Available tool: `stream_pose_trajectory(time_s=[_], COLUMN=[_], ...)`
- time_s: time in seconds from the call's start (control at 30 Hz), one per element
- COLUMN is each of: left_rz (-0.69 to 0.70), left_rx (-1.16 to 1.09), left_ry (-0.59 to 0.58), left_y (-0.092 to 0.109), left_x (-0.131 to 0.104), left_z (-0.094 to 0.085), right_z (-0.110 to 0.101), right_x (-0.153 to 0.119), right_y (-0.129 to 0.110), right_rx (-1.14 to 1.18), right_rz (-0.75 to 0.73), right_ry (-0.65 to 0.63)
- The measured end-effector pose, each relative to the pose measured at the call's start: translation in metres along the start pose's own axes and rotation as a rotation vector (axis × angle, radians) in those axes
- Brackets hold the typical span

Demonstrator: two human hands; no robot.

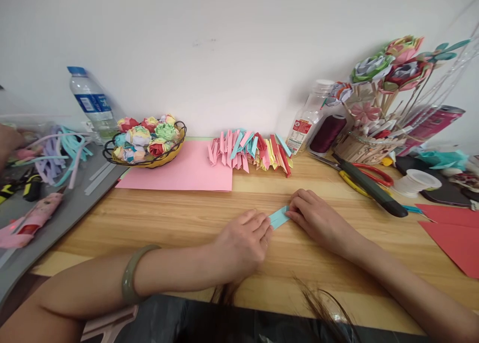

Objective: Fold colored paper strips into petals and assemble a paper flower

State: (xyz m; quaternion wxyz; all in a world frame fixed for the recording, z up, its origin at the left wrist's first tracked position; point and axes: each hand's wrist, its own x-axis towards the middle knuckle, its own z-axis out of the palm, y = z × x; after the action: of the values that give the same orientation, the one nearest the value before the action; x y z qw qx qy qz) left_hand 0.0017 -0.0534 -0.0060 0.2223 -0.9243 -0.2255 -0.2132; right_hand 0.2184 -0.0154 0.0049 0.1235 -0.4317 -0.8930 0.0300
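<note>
While green bangle (129,278) circles left forearm (179,271), left hand (243,240) holds 1 end of blue paper strip (279,217) down on tabletop (179,215); right hand (318,220) pinches other end, strip lying between 2 hands. Right side: red paper (454,245), white spool (417,183), dark-handled tool (374,190) alongside red scissors (386,179). Farther: pink paper (183,175), folded paper pieces (250,151). Near wall (239,63): basket (164,158) of paper flowers (138,136), water bottle (90,98), maroon thread cone (327,136).
</note>
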Motion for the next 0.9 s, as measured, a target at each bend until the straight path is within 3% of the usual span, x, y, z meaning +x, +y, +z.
stream_pose_trajectory(time_s=[0.4, 0.57, 0.9], left_rz=[0.100, 0.151, 0.192], left_rx=[-0.081, -0.119, -0.066], left_ry=[0.013, -0.069, -0.017], left_y=[-0.013, -0.020, -0.017], left_x=[-0.005, -0.005, 0.000], left_z=[-0.001, -0.005, -0.007], right_z=[0.003, 0.005, 0.005], right_x=[-0.001, -0.001, -0.001], right_y=[-0.005, -0.004, -0.005], right_rx=[-0.207, -0.224, -0.203], right_rz=[0.003, -0.003, -0.015], right_ry=[-0.024, -0.032, -0.017])
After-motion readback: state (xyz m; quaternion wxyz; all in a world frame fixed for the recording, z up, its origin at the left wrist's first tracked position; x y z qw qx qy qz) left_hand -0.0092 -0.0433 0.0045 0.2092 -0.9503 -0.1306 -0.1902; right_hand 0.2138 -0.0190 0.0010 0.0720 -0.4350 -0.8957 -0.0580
